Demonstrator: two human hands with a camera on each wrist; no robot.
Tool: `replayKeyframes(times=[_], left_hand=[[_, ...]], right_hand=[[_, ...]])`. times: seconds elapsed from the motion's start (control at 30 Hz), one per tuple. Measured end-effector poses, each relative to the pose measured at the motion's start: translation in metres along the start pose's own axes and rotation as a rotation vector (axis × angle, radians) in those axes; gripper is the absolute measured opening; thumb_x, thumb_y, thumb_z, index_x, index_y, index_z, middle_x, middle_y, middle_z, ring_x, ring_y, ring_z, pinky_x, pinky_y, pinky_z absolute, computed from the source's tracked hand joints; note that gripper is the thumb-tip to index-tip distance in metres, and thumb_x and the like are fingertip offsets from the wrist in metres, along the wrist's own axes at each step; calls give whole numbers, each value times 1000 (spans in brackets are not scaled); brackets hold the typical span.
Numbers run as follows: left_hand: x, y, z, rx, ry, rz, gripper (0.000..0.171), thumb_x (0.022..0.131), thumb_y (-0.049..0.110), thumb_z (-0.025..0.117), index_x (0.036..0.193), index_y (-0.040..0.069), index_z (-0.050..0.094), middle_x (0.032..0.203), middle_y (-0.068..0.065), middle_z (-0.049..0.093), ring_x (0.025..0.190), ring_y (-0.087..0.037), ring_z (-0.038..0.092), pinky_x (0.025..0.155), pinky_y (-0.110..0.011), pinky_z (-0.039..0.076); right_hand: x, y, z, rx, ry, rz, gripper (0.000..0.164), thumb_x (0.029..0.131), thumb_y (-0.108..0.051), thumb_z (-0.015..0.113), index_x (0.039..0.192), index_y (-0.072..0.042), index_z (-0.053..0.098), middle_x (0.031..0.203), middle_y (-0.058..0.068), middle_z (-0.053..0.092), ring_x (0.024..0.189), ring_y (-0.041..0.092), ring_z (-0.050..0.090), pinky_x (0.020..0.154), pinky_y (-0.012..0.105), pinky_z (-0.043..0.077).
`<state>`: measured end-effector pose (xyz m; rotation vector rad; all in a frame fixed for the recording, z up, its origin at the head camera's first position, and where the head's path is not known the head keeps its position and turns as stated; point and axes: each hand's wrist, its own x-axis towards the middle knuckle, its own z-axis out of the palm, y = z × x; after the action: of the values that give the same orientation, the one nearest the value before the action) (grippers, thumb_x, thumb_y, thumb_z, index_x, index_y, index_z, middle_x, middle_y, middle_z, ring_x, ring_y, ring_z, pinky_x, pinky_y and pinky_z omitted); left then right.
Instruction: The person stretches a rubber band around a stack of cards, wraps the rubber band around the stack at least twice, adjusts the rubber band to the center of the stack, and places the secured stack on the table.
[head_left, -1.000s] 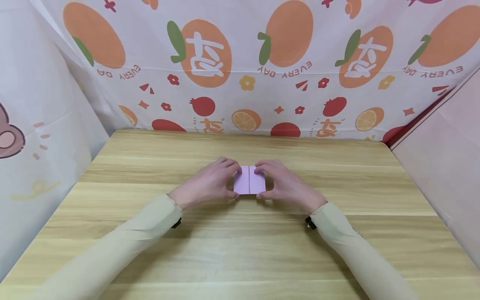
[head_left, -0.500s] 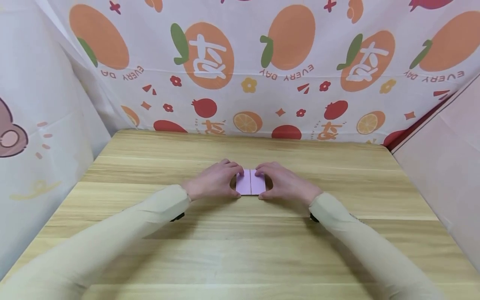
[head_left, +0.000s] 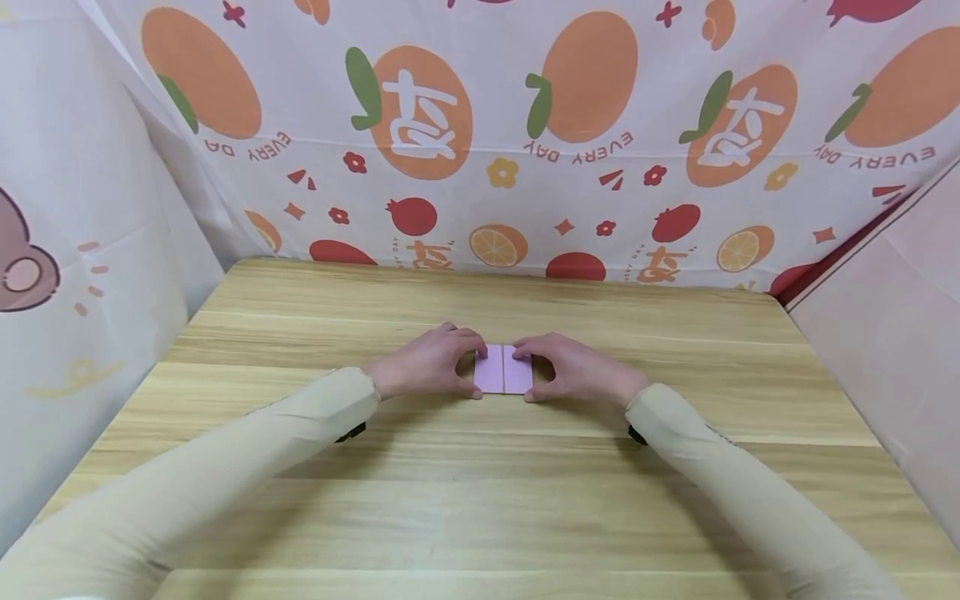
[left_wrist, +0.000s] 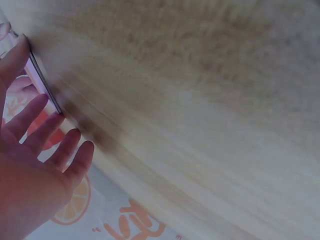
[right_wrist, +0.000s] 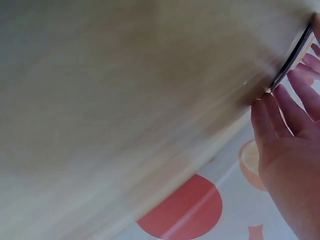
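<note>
A small, flat lilac square (head_left: 491,373) lies on the wooden table, with a thin line or gap running down its middle. Whether it is one folded piece or two pieces side by side, I cannot tell. My left hand (head_left: 423,364) grips its left half, thumb at the near edge and fingers at the far edge. On the opposite side my right hand (head_left: 585,371) holds the right half in the same manner. Both wrist views show a thin dark edge on the lilac piece (left_wrist: 37,75), with fingertips touching it. Part of each half is hidden beneath the fingers.
Light wood grain covers the table (head_left: 480,500). Behind its far edge hangs a white curtain (head_left: 480,100) printed with fruit. White cloth (head_left: 90,167) hangs at the left, and a pale pink panel (head_left: 892,308) stands at the right.
The whole head view has shifted slightly. My left wrist has come a little inward, while both hands keep their hold on the lilac square, which shows hardly any movement on the table.
</note>
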<state>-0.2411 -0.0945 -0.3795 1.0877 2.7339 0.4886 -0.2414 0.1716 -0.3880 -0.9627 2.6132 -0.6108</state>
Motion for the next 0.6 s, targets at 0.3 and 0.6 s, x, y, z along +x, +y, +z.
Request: replayKeyframes(times=[0.3,0.6], left_hand=[[0,-2,1,-18,7,2,55,77,43,83,118,14,63,125,-1,60,107,-23,49,93,-40,43],[-1,1,1,-24,9,-5,54,77,41,83,119,13,62,128,-3,59,110,-25,49,96,-43,42]], right_hand=[[0,0,-2,26,-19,-2,65,82,-38,81,139,-19,55,149,0,44,133,21,39,112,43,31],[1,2,-1,28,-24,11,66,82,-37,81,140,-19,54,150,-2,42,134,19,38,112,40,30]])
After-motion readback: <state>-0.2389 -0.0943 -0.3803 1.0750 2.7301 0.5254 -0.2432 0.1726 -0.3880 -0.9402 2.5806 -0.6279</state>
